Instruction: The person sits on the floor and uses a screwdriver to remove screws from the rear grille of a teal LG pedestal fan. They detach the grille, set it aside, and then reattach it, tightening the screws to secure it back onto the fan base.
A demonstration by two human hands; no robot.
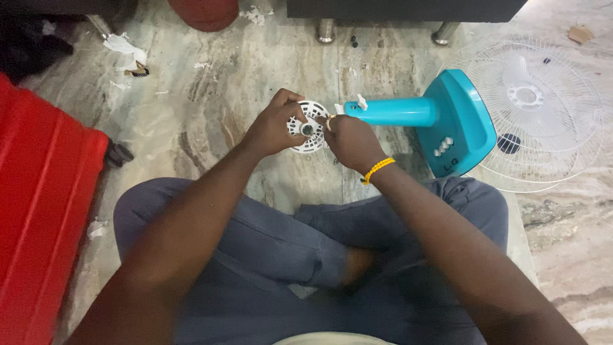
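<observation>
A teal table fan body lies on its side on the marble floor, its base to the right with white buttons. At its left end sits the round white slotted motor housing. My left hand grips the housing's left rim. My right hand, with a yellow bead bracelet at the wrist, holds the housing's right side, fingers near the centre shaft. I sit cross-legged in grey trousers.
Two white wire fan guards lie on the floor at the right, behind the base. A red suitcase stands at the left. Paper scraps litter the far floor. Furniture legs stand at the top.
</observation>
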